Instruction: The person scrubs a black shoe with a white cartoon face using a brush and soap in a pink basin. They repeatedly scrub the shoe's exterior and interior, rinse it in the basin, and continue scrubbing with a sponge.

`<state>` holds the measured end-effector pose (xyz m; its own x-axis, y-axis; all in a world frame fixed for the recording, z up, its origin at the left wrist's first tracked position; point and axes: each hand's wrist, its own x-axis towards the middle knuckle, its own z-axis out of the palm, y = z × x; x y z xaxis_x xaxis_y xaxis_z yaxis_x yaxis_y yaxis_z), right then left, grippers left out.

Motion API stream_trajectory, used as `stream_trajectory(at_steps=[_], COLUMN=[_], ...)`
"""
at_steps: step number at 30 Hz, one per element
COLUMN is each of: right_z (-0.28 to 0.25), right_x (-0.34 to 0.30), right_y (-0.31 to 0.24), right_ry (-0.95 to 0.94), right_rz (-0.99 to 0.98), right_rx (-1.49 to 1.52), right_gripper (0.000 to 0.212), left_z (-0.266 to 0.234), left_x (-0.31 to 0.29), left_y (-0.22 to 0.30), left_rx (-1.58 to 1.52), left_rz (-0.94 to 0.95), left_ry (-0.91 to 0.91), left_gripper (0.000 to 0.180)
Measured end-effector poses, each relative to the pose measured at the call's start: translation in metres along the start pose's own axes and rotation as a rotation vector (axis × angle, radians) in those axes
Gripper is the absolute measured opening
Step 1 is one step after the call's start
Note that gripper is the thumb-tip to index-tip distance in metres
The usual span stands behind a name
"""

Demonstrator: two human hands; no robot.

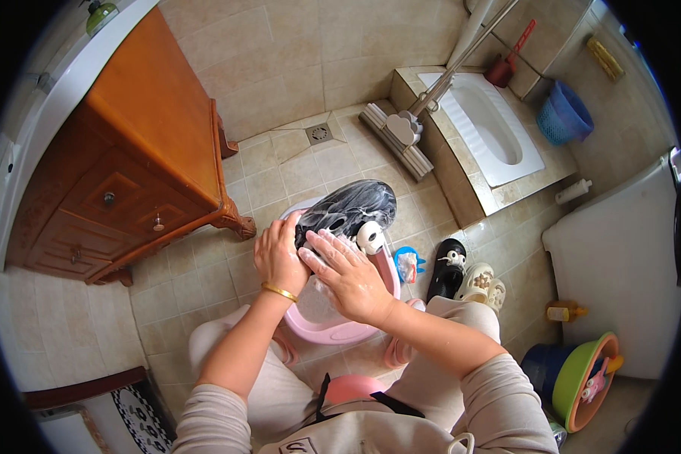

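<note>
A soapy black clog (356, 203) with a round white figure charm (370, 237) is tilted above the pink basin (333, 333). My left hand (278, 248), with a gold bangle at the wrist, is closed round the clog's near end. Flat against the near part of the clog lies my right hand (349, 276), fingers stretched out and wet with suds. Foamy water (315, 303) shows in the basin below. Right of the basin, a blue scrubbing brush (407, 266) rests on the tiles, white bristles or foam uppermost. The clog's underside is hidden.
A matching black clog (448, 271) and cream clogs (478, 283) stand to the right. Farther off are a mop (405, 129) and a raised squat toilet (492, 129). A wooden cabinet (155, 129) flanks the left; stacked basins (575, 382) and a yellow bottle (566, 311) sit right.
</note>
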<state>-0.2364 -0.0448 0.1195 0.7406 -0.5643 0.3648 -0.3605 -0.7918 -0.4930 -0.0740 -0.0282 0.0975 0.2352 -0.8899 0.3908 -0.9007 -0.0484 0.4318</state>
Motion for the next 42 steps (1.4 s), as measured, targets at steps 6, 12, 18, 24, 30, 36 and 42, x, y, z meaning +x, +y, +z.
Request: stream_trajectory(at_steps=[6,12,18,24,30,36,42], right_z=[-0.031,-0.027,-0.053,-0.029,-0.059,-0.029,-0.062], right_x=[0.02,0.013,0.024,0.004,0.021,0.008,0.036], right_y=[0.028,0.041,0.05,0.042,0.073,0.045,0.077], right_ry=[0.136,0.137,0.215,0.318,0.284,0.528,0.537], right_rz=[0.02,-0.069,0.049,-0.051,-0.026,0.0,0.196], right_rx=[-0.207,0.046,-0.152,0.128,0.069,0.284,0.248], right_gripper=[0.041,0.034,0.042,0.049,0.046,0.047,0.032], left_z=[0.001,0.008,0.025,0.015,0.004,-0.01,0.006], left_x=[-0.002,0.002,-0.013,-0.007,-0.011,-0.001,-0.017], left_y=[0.008,-0.004,-0.034,-0.022,-0.005,0.008,0.001], left_rx=[-0.091,-0.237,-0.563,-0.966,-0.937,-1.13,-0.989], left_rz=[-0.031,-0.095,-0.286,-0.477,-0.317,-0.551,-0.452], left_ry=[-0.057,-0.028,-0.196,-0.179,-0.273,-0.291,-0.411], left_gripper=[0.055,0.047,0.05,0.043,0.043,0.031,0.033])
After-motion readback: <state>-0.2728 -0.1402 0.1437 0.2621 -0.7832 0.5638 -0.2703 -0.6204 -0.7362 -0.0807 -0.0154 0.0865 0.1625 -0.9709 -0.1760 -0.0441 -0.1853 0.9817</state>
